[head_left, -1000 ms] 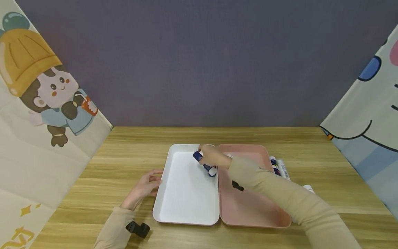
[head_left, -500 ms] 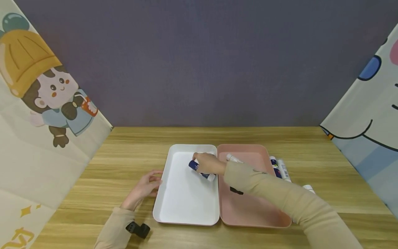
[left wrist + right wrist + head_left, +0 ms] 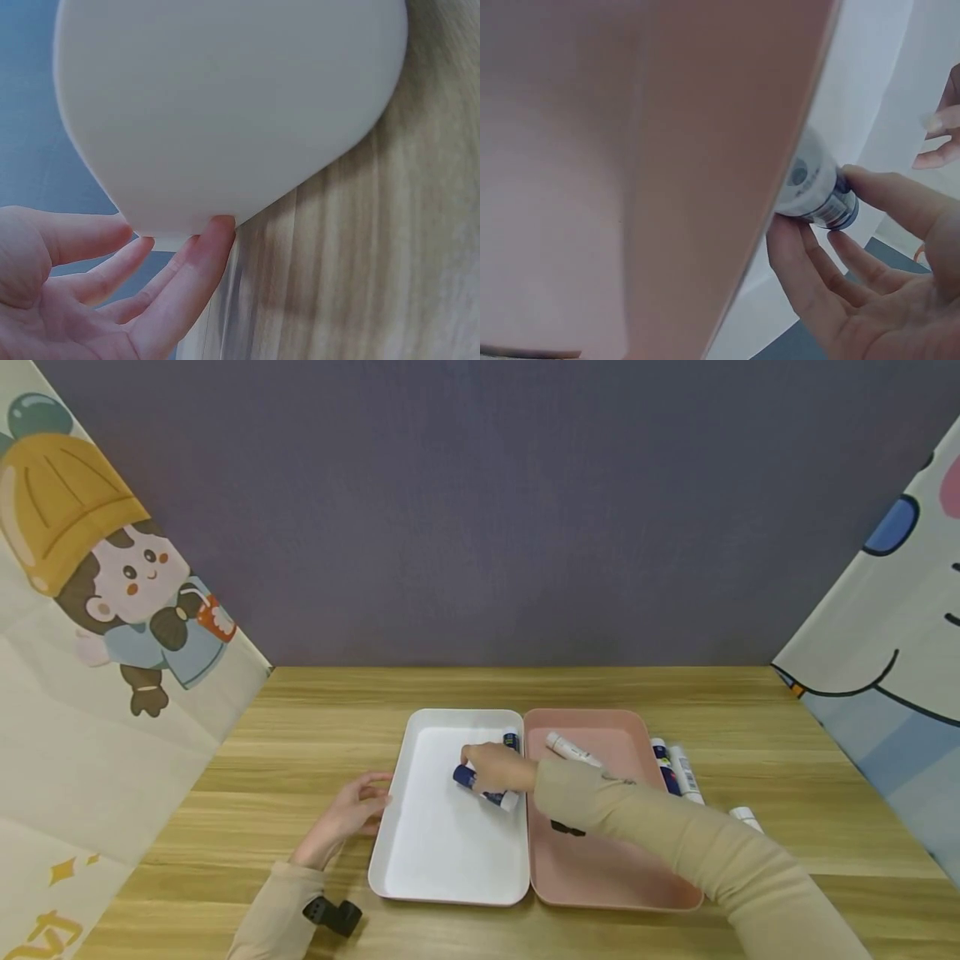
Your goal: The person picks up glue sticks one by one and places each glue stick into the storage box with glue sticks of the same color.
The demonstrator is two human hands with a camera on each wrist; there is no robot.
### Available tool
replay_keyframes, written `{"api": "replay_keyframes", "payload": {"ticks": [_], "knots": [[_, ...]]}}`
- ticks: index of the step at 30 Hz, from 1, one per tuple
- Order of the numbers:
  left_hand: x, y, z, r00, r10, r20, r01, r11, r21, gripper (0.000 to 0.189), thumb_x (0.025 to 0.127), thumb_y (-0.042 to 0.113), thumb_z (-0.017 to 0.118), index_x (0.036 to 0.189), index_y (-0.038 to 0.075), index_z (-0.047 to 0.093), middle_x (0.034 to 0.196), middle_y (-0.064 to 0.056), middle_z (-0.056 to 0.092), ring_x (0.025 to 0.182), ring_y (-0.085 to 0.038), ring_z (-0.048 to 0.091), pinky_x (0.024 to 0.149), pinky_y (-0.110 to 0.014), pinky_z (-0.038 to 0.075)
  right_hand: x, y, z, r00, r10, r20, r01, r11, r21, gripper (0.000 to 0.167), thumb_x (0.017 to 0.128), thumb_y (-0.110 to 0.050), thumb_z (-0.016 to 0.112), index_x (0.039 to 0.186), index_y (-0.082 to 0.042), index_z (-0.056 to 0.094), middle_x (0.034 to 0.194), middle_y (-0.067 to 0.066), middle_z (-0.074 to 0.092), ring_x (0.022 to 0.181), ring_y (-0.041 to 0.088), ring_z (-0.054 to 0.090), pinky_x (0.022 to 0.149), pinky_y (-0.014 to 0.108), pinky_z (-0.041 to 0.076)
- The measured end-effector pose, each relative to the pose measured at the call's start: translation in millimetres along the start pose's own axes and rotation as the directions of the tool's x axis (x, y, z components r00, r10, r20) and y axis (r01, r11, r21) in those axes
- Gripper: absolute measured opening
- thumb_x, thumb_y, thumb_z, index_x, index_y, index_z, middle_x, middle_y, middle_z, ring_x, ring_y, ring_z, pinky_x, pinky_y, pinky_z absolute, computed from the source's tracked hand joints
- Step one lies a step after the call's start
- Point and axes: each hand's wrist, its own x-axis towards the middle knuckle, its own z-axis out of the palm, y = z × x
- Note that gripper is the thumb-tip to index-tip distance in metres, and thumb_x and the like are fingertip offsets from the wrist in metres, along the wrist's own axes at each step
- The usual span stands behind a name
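Observation:
In the head view, my right hand is over the right side of the white tray. It grips a dark blue glue stick with a white end, held slantwise low over the tray floor. The right wrist view shows thumb and fingers pinching the glue stick, its round white end facing the camera; the pink tray's wall covers part of it. Another blue glue stick lies along the tray's far right side. My left hand touches the white tray's left edge with fairly straight fingers, also seen in the left wrist view.
A pink tray adjoins the white one on the right, with a white stick in it partly under my right sleeve. Right of it on the wooden table lie a blue stick and white sticks, one partly hidden by the sleeve.
My right hand has come nearer with the glue stick, uncovering the other blue stick and more of the white one in the pink tray. The left hand has stayed still.

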Motion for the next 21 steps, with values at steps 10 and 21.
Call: {"api": "replay_keyframes", "payload": {"ticks": [10,21], "knots": [[1.5,2.5,3.7,1.0,0.0,-0.007,0.0,1.0,-0.019,0.038,0.089,0.002,0.046,0.126,-0.005,0.038,0.107,-0.024,0.049,0.075,-0.019,0.058,0.062,-0.034,0.052,2.4,6,5,1.0,0.003,0.006,-0.003,0.999,-0.039,0.038,0.076,-0.006,0.067,0.112,-0.005,0.054,0.098,0.009,0.061,0.066,0.011,0.052,0.06,0.021,0.044],[8.4,7.1,11.1,1.0,-0.002,-0.028,0.001,1.0,-0.026,0.038,0.089,0.002,0.046,0.126,-0.005,0.038,0.107,-0.025,0.049,0.075,-0.02,0.058,0.062,-0.034,0.052,7.1,19,-3,0.999,-0.042,-0.007,0.041,0.997,-0.06,0.035,0.077,-0.004,0.065,0.11,-0.005,0.056,0.094,0.007,0.062,0.066,0.011,0.051,0.06,0.021,0.043]]}}
